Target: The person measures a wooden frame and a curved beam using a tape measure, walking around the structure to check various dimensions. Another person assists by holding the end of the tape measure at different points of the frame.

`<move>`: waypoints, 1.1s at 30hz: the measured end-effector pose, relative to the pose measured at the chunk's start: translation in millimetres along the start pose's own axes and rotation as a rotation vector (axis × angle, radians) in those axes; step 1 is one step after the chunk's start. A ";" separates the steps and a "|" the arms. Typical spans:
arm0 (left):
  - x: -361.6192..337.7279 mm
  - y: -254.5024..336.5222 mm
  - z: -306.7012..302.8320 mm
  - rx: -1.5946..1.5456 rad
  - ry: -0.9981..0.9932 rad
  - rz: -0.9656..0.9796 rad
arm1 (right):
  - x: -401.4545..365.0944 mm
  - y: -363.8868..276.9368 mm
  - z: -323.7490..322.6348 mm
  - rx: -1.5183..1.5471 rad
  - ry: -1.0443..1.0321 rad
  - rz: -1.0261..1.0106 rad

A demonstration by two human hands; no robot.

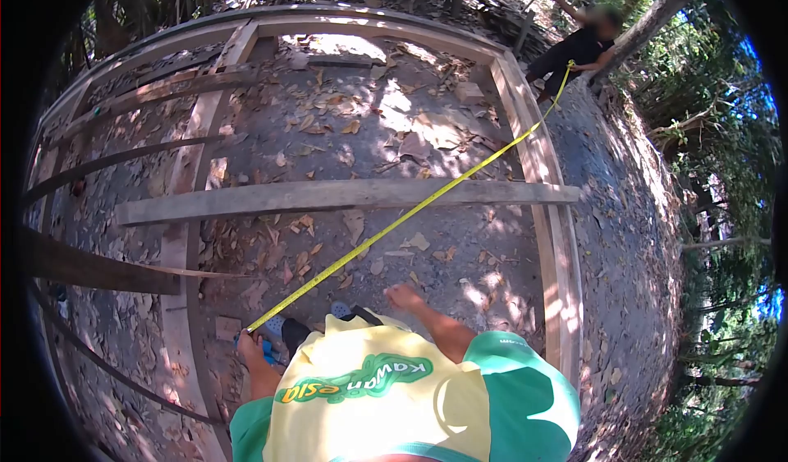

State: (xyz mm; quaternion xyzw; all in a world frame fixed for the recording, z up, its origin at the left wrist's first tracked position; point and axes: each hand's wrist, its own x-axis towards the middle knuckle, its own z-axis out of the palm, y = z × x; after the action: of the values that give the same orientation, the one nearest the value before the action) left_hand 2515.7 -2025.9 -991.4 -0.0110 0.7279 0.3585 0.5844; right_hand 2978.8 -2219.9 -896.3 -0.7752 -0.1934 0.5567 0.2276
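Observation:
My left hand (256, 353) grips a blue tape measure case (267, 349) low by a wooden frame's left plank (176, 240). The yellow tape (410, 211) stretches from it diagonally up and right across the frame to the far right corner. There another person (581, 50) crouches and holds the tape's far end. My right hand (402, 298) hangs in front of me above the leaf-strewn ground, holding nothing, fingers loosely curled. My yellow and green shirt (386, 396) fills the bottom of the view.
A long plank (345, 195) lies across the rectangular wooden frame. The right frame rail (558, 240) runs front to back. Loose boards (156, 92) and a dark beam (90, 269) lie at the left. Dry leaves cover the dirt; trees stand at the right.

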 end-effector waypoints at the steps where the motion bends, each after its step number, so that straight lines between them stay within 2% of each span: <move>1: -1.5 0.8 0.4 -0.010 0.002 -0.004 | 0.3 -0.8 1.4 0.050 0.004 0.009; 7: -0.6 2.3 1.4 0.004 0.022 0.008 | 7.1 -0.2 5.5 -0.016 0.054 -0.007; 22: 1.5 -0.6 -4.7 -0.023 -0.001 -0.009 | 19.6 23.8 11.2 0.003 0.025 0.016; 33: 11.2 -5.7 -6.8 -0.053 -0.022 -0.002 | 9.6 10.8 3.1 -0.005 0.037 0.026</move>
State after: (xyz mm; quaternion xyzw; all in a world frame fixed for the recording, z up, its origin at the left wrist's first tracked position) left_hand 2509.0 -2029.2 -1003.5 -0.0231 0.7118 0.3772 0.5921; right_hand 2979.3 -2223.0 -910.7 -0.7883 -0.1802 0.5448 0.2220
